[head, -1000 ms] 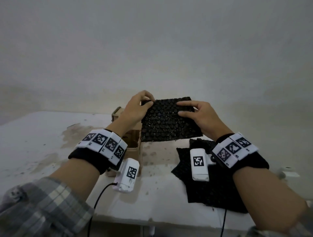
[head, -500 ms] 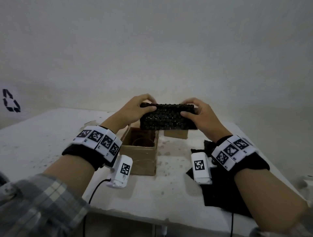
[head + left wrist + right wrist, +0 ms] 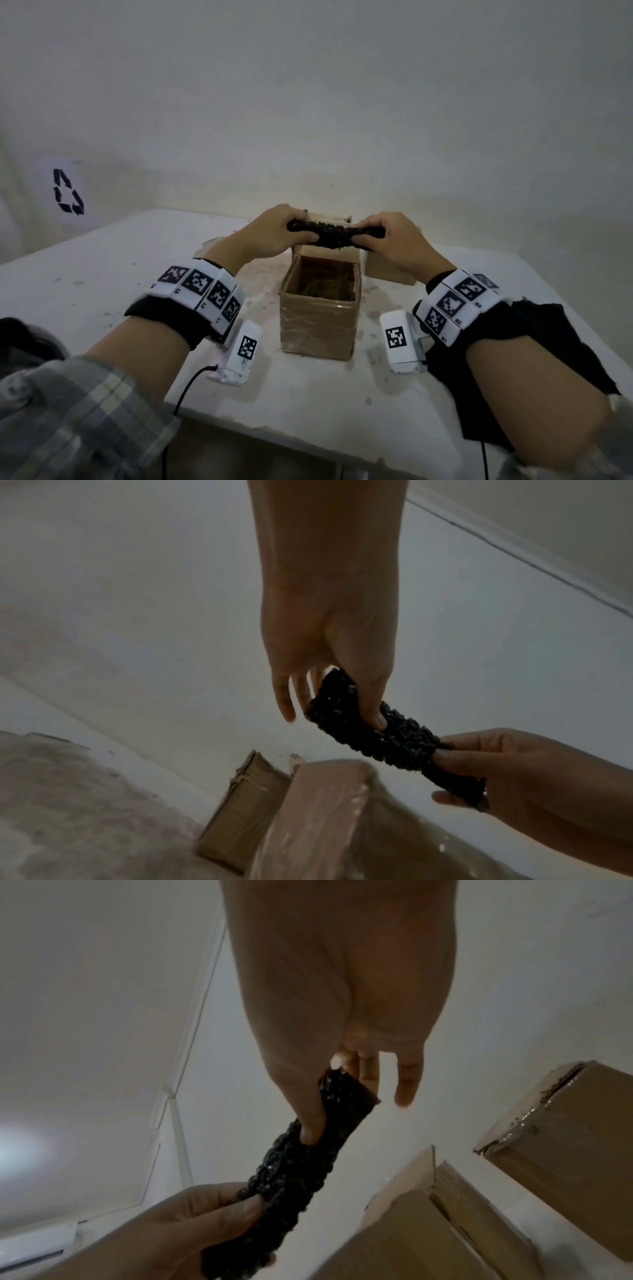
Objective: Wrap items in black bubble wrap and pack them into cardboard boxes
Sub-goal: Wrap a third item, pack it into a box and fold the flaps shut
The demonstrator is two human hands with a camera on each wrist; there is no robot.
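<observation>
A folded strip of black bubble wrap (image 3: 330, 234) hangs level above the open cardboard box (image 3: 320, 329) in the middle of the white table (image 3: 85, 281). My left hand (image 3: 274, 233) pinches its left end, thumb below and fingers on top. My right hand (image 3: 387, 240) pinches the right end the same way. The left wrist view shows the bubble wrap (image 3: 373, 731) squeezed under the thumb, and the right wrist view shows the bubble wrap (image 3: 298, 1167) running down to the other hand. What the wrap holds is hidden. Brownish contents lie at the box's bottom.
More black bubble wrap sheets (image 3: 534, 359) lie on the table under my right forearm. A second cardboard box (image 3: 387, 270) stands behind the open one, at the right. A recycling symbol (image 3: 66, 192) marks the wall at the left. The table's front edge is close to me.
The flat sheet held up a second ago has been folded down into a narrow strip. Both hands carried it forward and now hold it over the open box.
</observation>
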